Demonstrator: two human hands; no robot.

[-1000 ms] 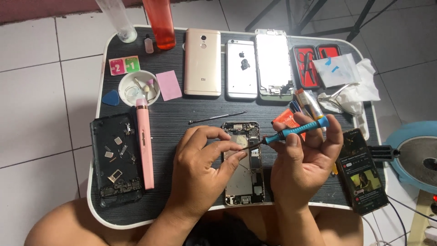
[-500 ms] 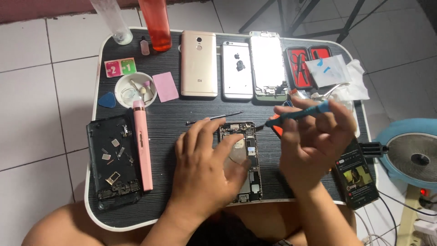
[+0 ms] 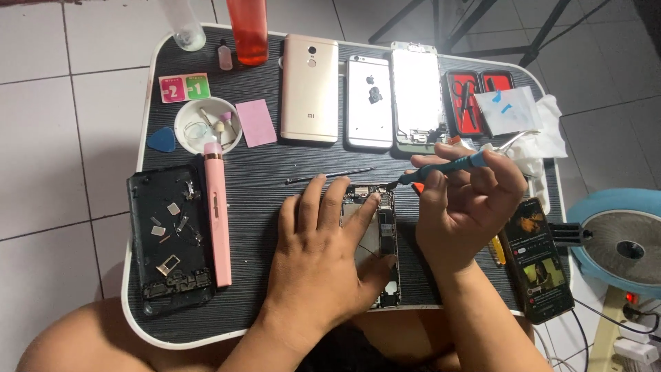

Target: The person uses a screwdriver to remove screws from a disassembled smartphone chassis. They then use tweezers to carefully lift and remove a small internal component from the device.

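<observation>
An opened phone (image 3: 383, 227) with its insides showing lies near the front edge of a small dark striped table (image 3: 261, 172). My left hand (image 3: 323, 255) lies flat over its left side, fingers spread and pressing it down. My right hand (image 3: 468, 207) grips a teal-handled screwdriver (image 3: 447, 167) whose tip meets the top right corner of the opened phone. A thin black metal tool (image 3: 330, 176) rests just beyond my left fingertips.
Along the back lie a gold phone (image 3: 310, 89), a silver phone (image 3: 368, 103), a white screen panel (image 3: 416, 93) and a red tool case (image 3: 475, 96). At left sit a black mat with small parts (image 3: 169, 238), a pink pen-shaped tool (image 3: 218, 213) and a white dish (image 3: 206, 124). A lit phone (image 3: 540, 258) lies at right, a fan (image 3: 620, 241) beyond.
My right hand has shifted with the screwdriver, its tip now at the opened phone's top right corner. The left hand has stayed pressed on the phone. The camera view shifted slightly.
</observation>
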